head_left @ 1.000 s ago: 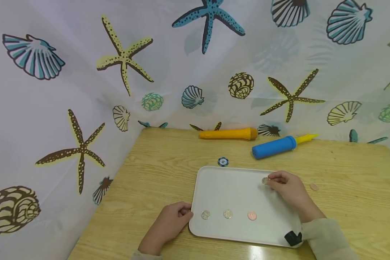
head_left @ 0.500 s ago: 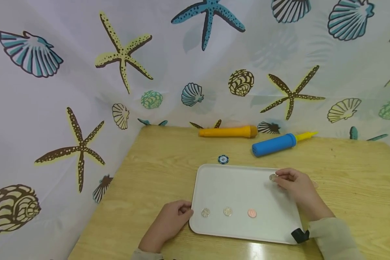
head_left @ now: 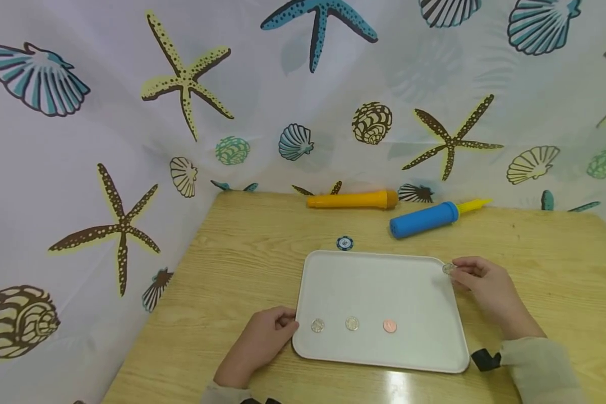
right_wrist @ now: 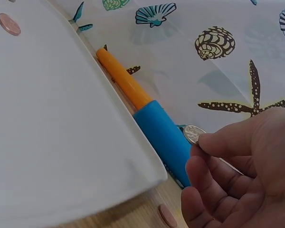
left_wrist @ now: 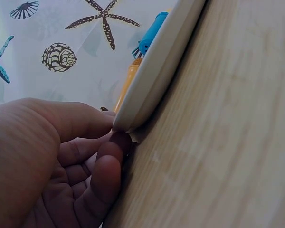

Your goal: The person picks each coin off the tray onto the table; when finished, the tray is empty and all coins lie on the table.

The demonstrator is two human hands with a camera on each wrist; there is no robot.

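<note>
My right hand [head_left: 492, 286] pinches a silvery coin [right_wrist: 194, 134] between thumb and fingers, above the far right corner of the white tray [head_left: 379, 286]. With thumb on top and fingers beneath, my left hand [head_left: 267, 339] grips the tray's left rim; the left wrist view shows this hold [left_wrist: 71, 156]. On the tray's near side lie two silvery coins, a left coin [head_left: 317, 325] and a middle coin [head_left: 352, 323], and a copper coin [head_left: 390, 326]. Another copper coin [right_wrist: 167, 216] rests on the table by the tray's corner, hidden behind my right hand in the head view.
A blue poker chip [head_left: 345, 243] lies just behind the tray. Farther back are an orange microphone-shaped thing [head_left: 353, 200] and a blue hand pump [head_left: 424, 220] with a yellow nozzle. A patterned curtain [head_left: 262, 84] encloses the wooden table [head_left: 242, 252] at the back and left.
My right hand has moved right with the silvery coin, from over the tray to its far right corner. The left hand stays on the rim. The head view has tilted slightly.
</note>
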